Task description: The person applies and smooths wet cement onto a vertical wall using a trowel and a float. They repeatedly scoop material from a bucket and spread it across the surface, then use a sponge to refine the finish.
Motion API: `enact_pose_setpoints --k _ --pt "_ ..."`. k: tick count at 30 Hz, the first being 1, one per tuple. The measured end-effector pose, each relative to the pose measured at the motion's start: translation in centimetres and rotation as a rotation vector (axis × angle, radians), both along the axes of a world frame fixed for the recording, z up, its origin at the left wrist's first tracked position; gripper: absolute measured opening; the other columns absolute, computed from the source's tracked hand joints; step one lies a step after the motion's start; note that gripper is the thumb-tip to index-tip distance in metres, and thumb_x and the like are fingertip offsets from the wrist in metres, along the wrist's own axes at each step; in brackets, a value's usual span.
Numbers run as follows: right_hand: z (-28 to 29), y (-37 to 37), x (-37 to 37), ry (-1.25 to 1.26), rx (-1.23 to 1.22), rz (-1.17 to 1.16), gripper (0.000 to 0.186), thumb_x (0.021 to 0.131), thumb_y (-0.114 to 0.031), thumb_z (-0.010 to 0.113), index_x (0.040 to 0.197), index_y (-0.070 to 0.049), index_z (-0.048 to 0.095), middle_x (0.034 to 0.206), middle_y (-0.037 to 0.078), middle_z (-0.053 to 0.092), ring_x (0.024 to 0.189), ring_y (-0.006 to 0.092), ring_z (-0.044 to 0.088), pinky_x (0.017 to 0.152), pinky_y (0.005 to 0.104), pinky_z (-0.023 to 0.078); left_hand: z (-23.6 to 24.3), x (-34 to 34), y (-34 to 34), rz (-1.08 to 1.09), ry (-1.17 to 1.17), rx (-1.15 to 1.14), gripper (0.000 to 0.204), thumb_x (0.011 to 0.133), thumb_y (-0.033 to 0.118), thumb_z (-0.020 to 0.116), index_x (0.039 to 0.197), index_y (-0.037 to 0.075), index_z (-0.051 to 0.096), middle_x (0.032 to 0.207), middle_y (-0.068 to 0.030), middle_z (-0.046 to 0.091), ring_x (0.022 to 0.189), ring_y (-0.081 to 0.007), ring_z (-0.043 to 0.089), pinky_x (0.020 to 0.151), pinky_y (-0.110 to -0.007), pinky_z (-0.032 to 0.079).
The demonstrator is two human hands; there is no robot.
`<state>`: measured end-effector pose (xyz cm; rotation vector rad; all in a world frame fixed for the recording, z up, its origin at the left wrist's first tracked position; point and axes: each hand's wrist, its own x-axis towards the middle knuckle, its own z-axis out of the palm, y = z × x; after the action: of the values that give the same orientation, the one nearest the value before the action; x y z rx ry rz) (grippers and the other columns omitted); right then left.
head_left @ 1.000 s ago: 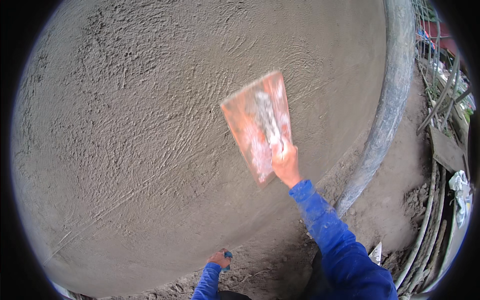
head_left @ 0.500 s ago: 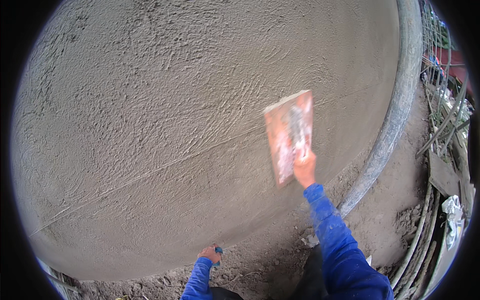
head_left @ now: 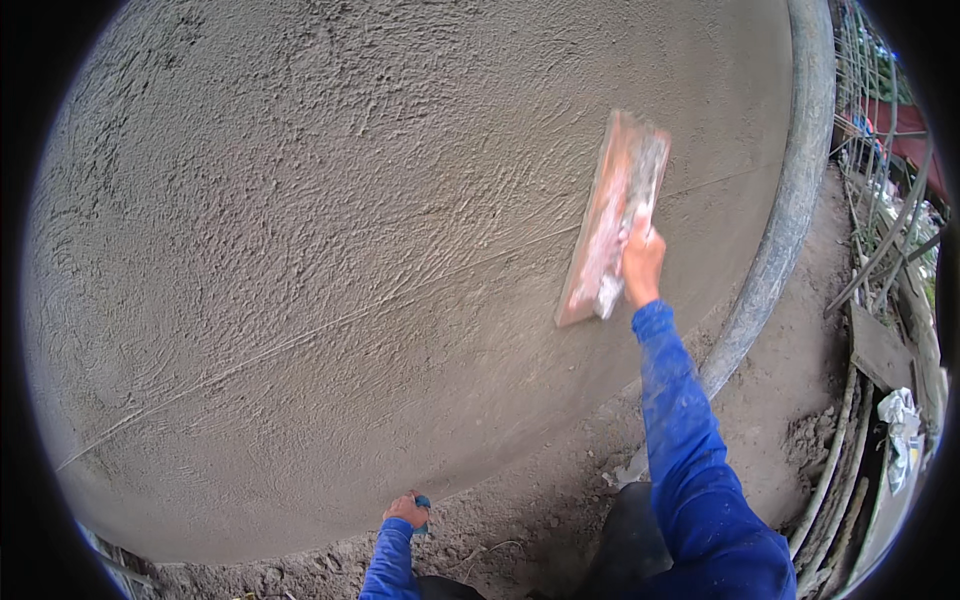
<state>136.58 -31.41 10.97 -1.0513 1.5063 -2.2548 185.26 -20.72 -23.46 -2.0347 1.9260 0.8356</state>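
My right hand (head_left: 643,262) grips the handle of a reddish plastering float (head_left: 603,225), which is smeared with pale mortar and tilted against the wall. Around it spreads a wall of wet grey plaster (head_left: 330,220), rough at the upper left and smoother toward the right and bottom. A thin slanting line crosses the plaster and passes behind the float. Low down, near the foot of the wall, my left hand (head_left: 406,511) is closed round a small blue-green thing (head_left: 422,515), whose kind I cannot make out.
A thick grey pipe or post (head_left: 790,220) borders the wall's right edge. Farther right lie poles (head_left: 835,480), a flat board (head_left: 880,345), a crumpled silvery bag (head_left: 900,425) and wire mesh (head_left: 875,90). Loose soil (head_left: 520,530) covers the ground below the wall.
My right hand has moved the float up and to the right across the plaster, and its tilt has changed. My left hand has shifted slightly left.
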Motion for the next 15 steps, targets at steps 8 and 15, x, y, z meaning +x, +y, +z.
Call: enact_pose_setpoints --k 8,15 --pt "-9.7 1.9 9.0 0.621 0.018 -0.069 0.049 0.092 -0.027 0.058 0.126 0.009 0.051 0.13 0.034 0.05 0.123 0.0409 0.051 0.1 0.0439 0.043 0.9 -2.6 -0.2 -0.106 -0.03 -0.03 0.054 0.081 0.036 0.055 0.129 0.011 0.056 0.125 -0.0198 0.061 0.119 -0.0348 0.057 0.101 -0.045 0.045" --pt "5.2 0.4 1.7 0.096 0.03 0.065 0.035 0.098 -0.026 0.052 0.084 0.004 0.061 0.063 0.008 0.059 0.056 0.0173 0.055 0.054 0.0368 0.046 2.3 -2.0 -0.3 0.023 -0.059 0.054 0.055 0.081 0.036 0.052 0.131 0.013 0.055 0.131 -0.017 0.058 0.125 -0.0334 0.053 0.104 -0.046 0.042"
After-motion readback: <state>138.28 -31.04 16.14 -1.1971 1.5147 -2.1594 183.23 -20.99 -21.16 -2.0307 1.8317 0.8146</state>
